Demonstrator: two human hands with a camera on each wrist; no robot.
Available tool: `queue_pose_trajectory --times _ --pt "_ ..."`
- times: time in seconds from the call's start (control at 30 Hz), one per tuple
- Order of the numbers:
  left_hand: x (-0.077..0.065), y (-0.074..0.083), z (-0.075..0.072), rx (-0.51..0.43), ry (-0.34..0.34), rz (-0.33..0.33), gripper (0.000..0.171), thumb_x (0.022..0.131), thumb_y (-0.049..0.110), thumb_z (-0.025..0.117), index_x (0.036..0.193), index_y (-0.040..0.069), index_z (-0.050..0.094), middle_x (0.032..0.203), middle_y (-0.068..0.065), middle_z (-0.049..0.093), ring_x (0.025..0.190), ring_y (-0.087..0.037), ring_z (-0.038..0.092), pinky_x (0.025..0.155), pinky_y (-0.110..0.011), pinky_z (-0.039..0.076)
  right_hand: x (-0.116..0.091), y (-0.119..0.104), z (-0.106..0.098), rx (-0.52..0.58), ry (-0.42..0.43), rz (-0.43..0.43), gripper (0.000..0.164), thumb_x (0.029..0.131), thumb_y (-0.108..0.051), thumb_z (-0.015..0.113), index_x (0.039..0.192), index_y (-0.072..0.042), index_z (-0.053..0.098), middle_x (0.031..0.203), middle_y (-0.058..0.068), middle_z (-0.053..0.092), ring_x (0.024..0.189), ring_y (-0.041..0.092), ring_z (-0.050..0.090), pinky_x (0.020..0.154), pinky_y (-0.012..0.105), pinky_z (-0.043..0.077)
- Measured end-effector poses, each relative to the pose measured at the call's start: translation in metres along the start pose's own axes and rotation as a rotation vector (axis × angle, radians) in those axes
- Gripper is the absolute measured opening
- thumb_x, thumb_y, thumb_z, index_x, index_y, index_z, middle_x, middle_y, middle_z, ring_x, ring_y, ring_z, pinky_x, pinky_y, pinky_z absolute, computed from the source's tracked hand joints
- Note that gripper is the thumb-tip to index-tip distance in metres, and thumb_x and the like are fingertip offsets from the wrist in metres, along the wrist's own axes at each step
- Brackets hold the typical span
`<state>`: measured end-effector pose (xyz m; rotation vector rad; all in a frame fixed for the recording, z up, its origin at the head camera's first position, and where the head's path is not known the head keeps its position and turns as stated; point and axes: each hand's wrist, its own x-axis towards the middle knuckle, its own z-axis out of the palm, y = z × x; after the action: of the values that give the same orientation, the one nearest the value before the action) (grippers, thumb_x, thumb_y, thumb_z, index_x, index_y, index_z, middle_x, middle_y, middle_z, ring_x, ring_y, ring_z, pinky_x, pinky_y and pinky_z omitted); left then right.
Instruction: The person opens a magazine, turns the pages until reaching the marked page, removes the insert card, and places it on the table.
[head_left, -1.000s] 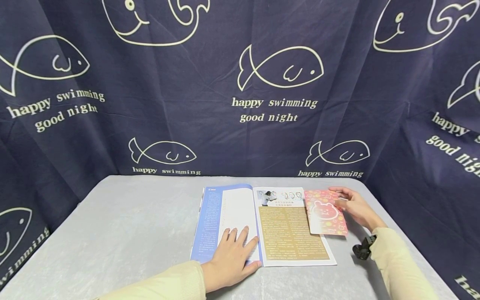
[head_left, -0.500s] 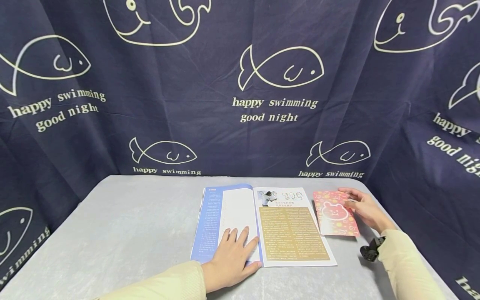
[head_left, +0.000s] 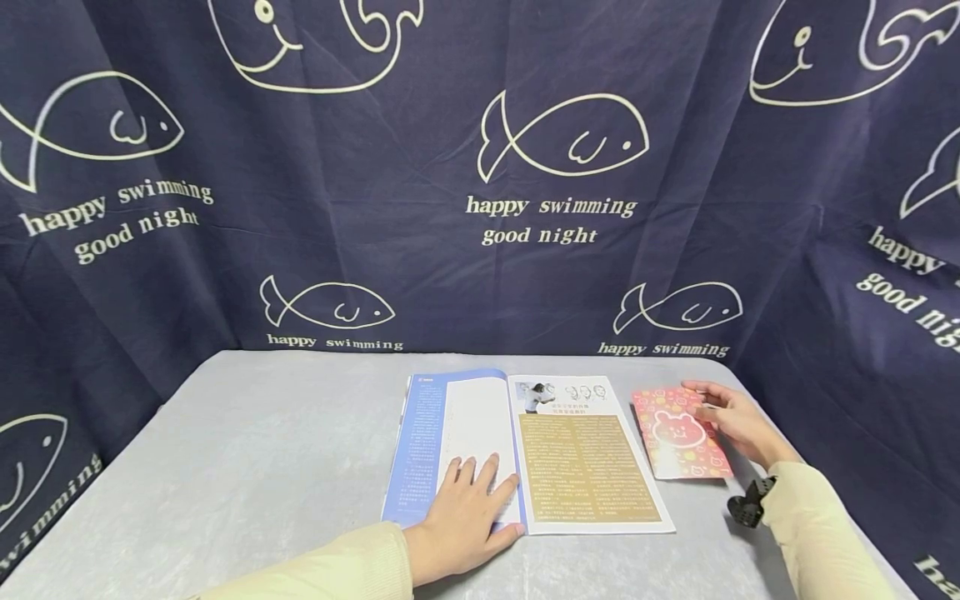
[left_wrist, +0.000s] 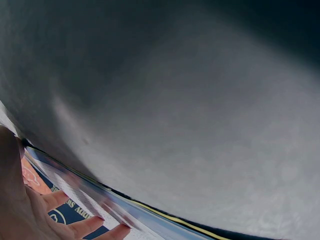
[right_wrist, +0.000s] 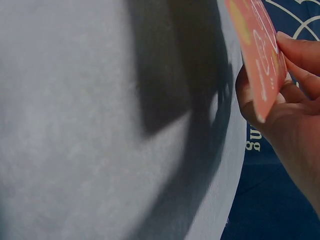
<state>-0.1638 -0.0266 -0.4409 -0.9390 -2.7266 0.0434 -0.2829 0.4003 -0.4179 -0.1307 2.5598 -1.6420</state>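
An open magazine [head_left: 585,467] lies on the grey tabletop, its left page blue and white, its right page brown with print. My left hand [head_left: 463,521] rests on the left page with fingers spread; in the left wrist view its fingertips [left_wrist: 120,231] touch the paper. To the right of the magazine, my right hand [head_left: 738,423] grips the right edge of a thin pink card [head_left: 678,437] with a white bear outline. In the right wrist view the card [right_wrist: 262,60] is pinched between thumb and fingers, apart from the table, its shadow below.
The grey tabletop [head_left: 247,467] extends left of the magazine. A dark blue curtain [head_left: 435,250] with fish drawings and lettering hangs behind and at both sides. A black device [head_left: 750,504] sits at the right wrist.
My right hand has moved to the right with the pink card, from over the magazine's right page to beside it, and slightly lower. The left hand has stayed in place on the page.
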Motion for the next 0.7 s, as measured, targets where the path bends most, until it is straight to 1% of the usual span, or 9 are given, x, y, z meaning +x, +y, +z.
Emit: queue_pose_trajectory --times 0.03,0.1,0.2,0.3,0.4,0.5,0.6,0.7 --pt "-0.0002 0.0 -0.0001 0.003 0.001 0.0 0.059 0.09 0.061 0.031 0.132 0.022 0.044 0.132 -0.013 0.047 0.112 -0.034 0.05 0.095 -0.052 0.034 -0.0002 0.0 0.0006 -0.035 -0.005 -0.002 0.052 0.082 -0.001 0.054 0.13 0.007 0.037 0.094 -0.014 0.053 0.079 0.001 0.055 0.068 0.024 0.048" --pt "-0.0003 0.0 0.0002 0.008 0.005 0.0 0.059 0.09 0.061 0.032 0.132 0.022 0.044 0.132 -0.013 0.047 0.112 -0.034 0.05 0.095 -0.052 0.034 0.0002 0.0002 0.0019 -0.06 -0.006 -0.008 0.055 0.082 0.0 0.054 0.131 0.011 0.033 0.095 -0.011 0.054 0.079 0.001 0.054 0.068 0.024 0.048" --pt "-0.0003 0.0001 0.0007 0.008 0.01 -0.001 0.059 0.089 0.061 0.032 0.132 0.022 0.045 0.131 -0.013 0.047 0.112 -0.033 0.051 0.095 -0.051 0.034 0.001 -0.0001 0.0037 -0.092 -0.005 -0.025 0.054 0.082 0.002 0.053 0.13 0.014 0.031 0.096 -0.006 0.055 0.078 0.001 0.055 0.067 0.024 0.048" --pt "-0.0002 0.0003 0.0017 0.006 0.012 0.0 0.059 0.089 0.061 0.033 0.132 0.022 0.045 0.131 -0.013 0.048 0.112 -0.033 0.051 0.095 -0.051 0.035 0.0013 -0.0011 0.0054 -0.133 0.007 -0.028 0.054 0.082 0.002 0.054 0.13 0.014 0.033 0.098 0.002 0.056 0.077 0.0 0.054 0.066 0.024 0.048" --pt "-0.0002 0.0 0.0028 0.005 0.014 0.003 0.059 0.089 0.061 0.033 0.132 0.022 0.045 0.132 -0.013 0.047 0.112 -0.033 0.05 0.095 -0.052 0.035 0.0014 -0.0015 0.0072 -0.176 0.01 -0.024 0.054 0.082 0.0 0.054 0.131 0.013 0.033 0.105 0.015 0.056 0.077 -0.001 0.053 0.066 0.024 0.047" --pt "-0.0001 -0.0006 0.0044 0.007 0.018 0.007 0.06 0.089 0.061 0.033 0.132 0.022 0.045 0.132 -0.013 0.047 0.112 -0.034 0.05 0.094 -0.052 0.035 0.0016 -0.0009 0.0089 -0.195 0.004 -0.02 0.055 0.083 0.0 0.054 0.132 0.013 0.031 0.113 0.027 0.051 0.078 -0.001 0.052 0.066 0.023 0.047" --pt "0.0001 -0.0009 0.0054 0.006 0.022 0.008 0.06 0.089 0.061 0.034 0.132 0.021 0.045 0.131 -0.013 0.047 0.112 -0.034 0.051 0.094 -0.053 0.035 0.0019 -0.0007 0.0098 -0.209 -0.004 -0.015 0.057 0.084 0.0 0.053 0.134 0.013 0.028 0.118 0.034 0.046 0.08 -0.002 0.051 0.067 0.023 0.047" --pt "0.0002 -0.001 0.0055 0.006 0.026 0.008 0.059 0.089 0.061 0.034 0.132 0.021 0.045 0.131 -0.013 0.048 0.112 -0.034 0.051 0.094 -0.053 0.035 0.0022 -0.0006 0.0097 -0.204 -0.01 -0.006 0.059 0.085 -0.001 0.053 0.135 0.012 0.025 0.125 0.038 0.041 0.084 -0.004 0.051 0.069 0.022 0.047"
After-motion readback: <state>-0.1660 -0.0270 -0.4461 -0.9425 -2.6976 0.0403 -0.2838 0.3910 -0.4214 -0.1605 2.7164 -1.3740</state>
